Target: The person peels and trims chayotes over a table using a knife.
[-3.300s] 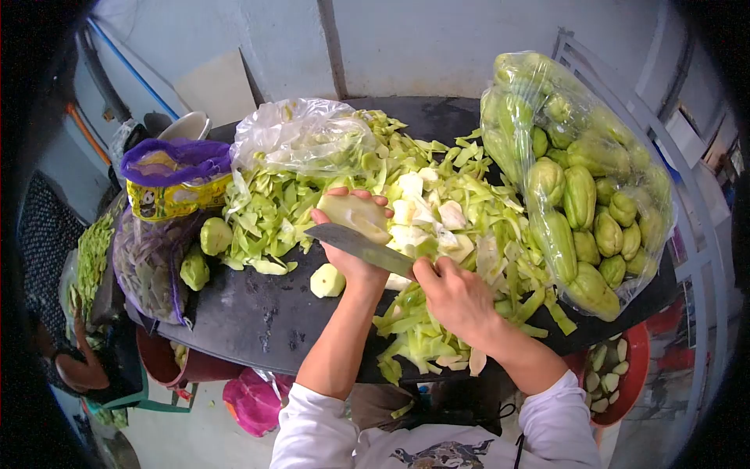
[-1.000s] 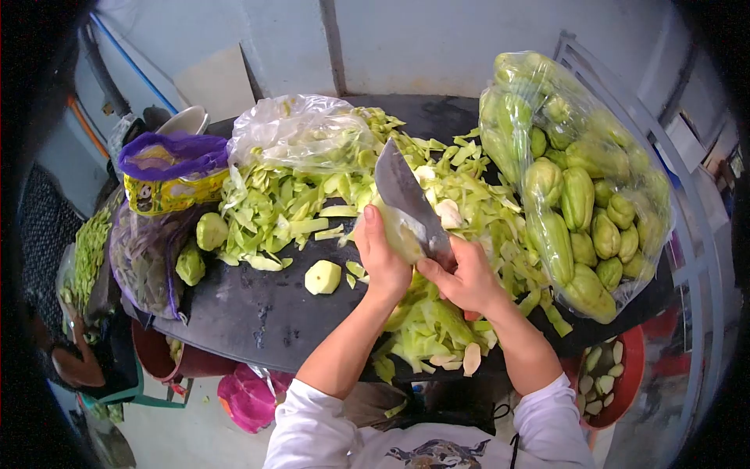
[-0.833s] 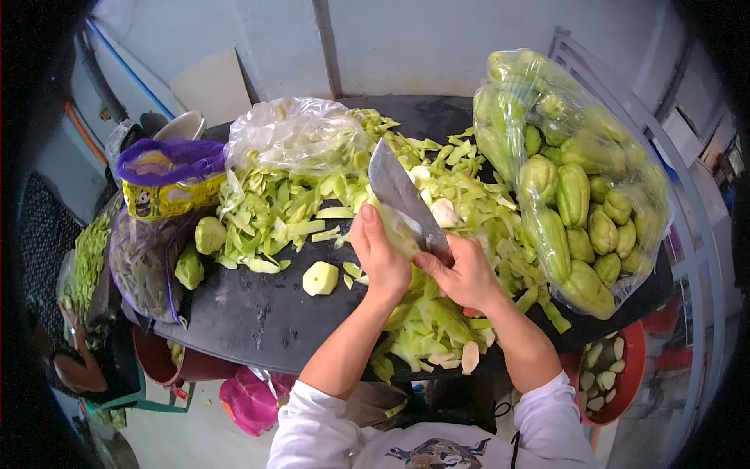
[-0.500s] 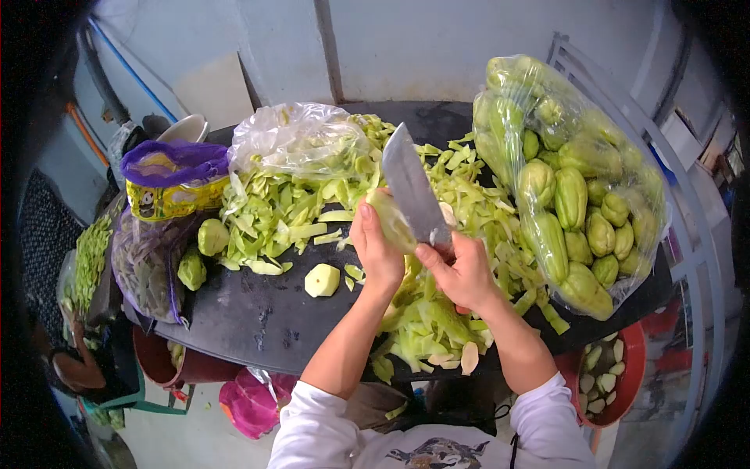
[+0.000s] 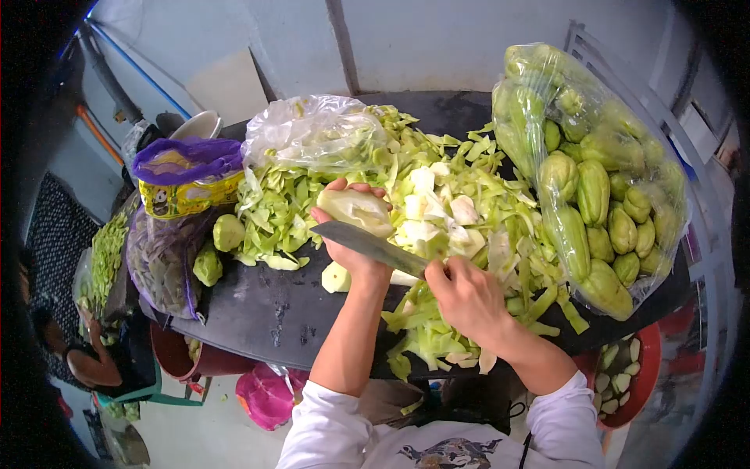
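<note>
My left hand (image 5: 355,250) cradles a peeled, pale chayote (image 5: 358,213) with its palm turned up and its fingers behind it. The broad-bladed knife (image 5: 367,246) is gripped by its handle in my right hand (image 5: 467,298). Its blade points left, just below the chayote and across my left palm; whether it touches the chayote I cannot tell. Another peeled chayote (image 5: 336,277) lies on the dark table (image 5: 242,305), partly behind my left wrist. Pale cut pieces (image 5: 462,211) rest on a heap of green peelings (image 5: 512,227) beyond my hands.
A clear bag of unpeeled chayotes (image 5: 601,195) stands at the right. Left are a crumpled plastic bag (image 5: 312,133), a purple mesh bag (image 5: 160,262) and two loose chayotes. Below the table are red buckets (image 5: 644,375). Another person (image 5: 86,359) sits at far left.
The knife has swung from upright to nearly level, pointing left. My left hand has moved up and left, turning its palm up under the chayote. Pale pieces now show on the peelings.
</note>
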Demonstrator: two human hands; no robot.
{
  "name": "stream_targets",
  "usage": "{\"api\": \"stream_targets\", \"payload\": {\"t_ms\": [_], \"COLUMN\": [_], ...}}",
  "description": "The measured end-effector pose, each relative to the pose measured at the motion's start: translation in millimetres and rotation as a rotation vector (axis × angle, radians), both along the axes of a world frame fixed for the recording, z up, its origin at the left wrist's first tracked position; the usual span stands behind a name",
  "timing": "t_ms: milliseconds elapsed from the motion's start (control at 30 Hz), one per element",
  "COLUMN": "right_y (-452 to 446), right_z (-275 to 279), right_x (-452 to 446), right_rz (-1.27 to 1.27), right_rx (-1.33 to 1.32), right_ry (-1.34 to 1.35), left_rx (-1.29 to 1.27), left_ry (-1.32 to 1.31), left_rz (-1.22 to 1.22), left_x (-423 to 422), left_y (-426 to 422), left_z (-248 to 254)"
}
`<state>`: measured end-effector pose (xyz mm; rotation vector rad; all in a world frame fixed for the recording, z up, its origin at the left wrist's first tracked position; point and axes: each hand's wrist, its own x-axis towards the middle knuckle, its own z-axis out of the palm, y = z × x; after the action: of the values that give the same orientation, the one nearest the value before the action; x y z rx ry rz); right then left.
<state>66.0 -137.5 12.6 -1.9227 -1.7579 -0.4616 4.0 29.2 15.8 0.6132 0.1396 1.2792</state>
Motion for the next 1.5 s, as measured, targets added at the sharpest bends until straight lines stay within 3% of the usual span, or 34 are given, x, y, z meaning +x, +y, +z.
{"api": "stream_targets", "payload": {"t_ms": [133, 367, 433, 467, 533, 667, 900, 967, 1067, 1133, 1200, 1300, 1333, 1400, 1500], "right_y": [5, 12, 16, 14, 7, 0, -14, -12, -16, -20, -18, -20, -21, -22, -22], "right_z": [-6, -7, -8, -3, 16, 11, 15, 17, 15, 18, 10, 8, 15, 17, 21], "right_x": [5, 9, 16, 21, 27, 44, 54, 65, 70, 70, 75, 79, 76, 72, 64], "right_rz": [-0.045, -0.047, 0.081, 0.082, 0.105, 0.067, -0.02, -0.103, -0.201, -0.062, -0.046, -0.115, -0.103, -0.099, 0.135], "right_rx": [-0.114, -0.094, -0.034, -0.033, -0.177, -0.121, 0.21, 0.134, 0.102, 0.057, 0.092, 0.097, 0.078, 0.059, 0.049], "right_ry": [-0.009, 0.022, 0.28, 0.278, 0.7, 0.707, 0.739, 0.691, 0.638, 0.967, 0.966, 0.848, 0.967, 1.086, 1.204], "left_rx": [0.055, -0.001, 0.059, 0.118, 0.148, 0.13, -0.054, -0.12, -0.151, 0.119, 0.367, 0.487, 0.489, 1.028, 1.182], "left_ry": [0.108, 0.149, 0.171, 0.19, 0.232, 0.295, 0.083, -0.036, 0.079, 0.281, 0.411, 0.434, 0.431, 0.724, 0.702], "left_rz": [0.062, -0.033, -0.07, -0.103, -0.133, -0.195, -0.511, -0.619, -0.577, -0.486, -0.397, -0.279, -0.281, 0.099, 0.193], "left_x": [1, 4, 2, 1, 1, 1, 4, 4, 4, 2, 1, 4, 3, -3, -4], "left_y": [-12, -20, -16, -13, -11, -13, 0, 7, 3, 4, 2, 2, 3, 2, -11], "left_z": [5, 3, 1, 1, 2, 7, 2, -5, 3, -1, -1, -8, -8, -2, 10]}}
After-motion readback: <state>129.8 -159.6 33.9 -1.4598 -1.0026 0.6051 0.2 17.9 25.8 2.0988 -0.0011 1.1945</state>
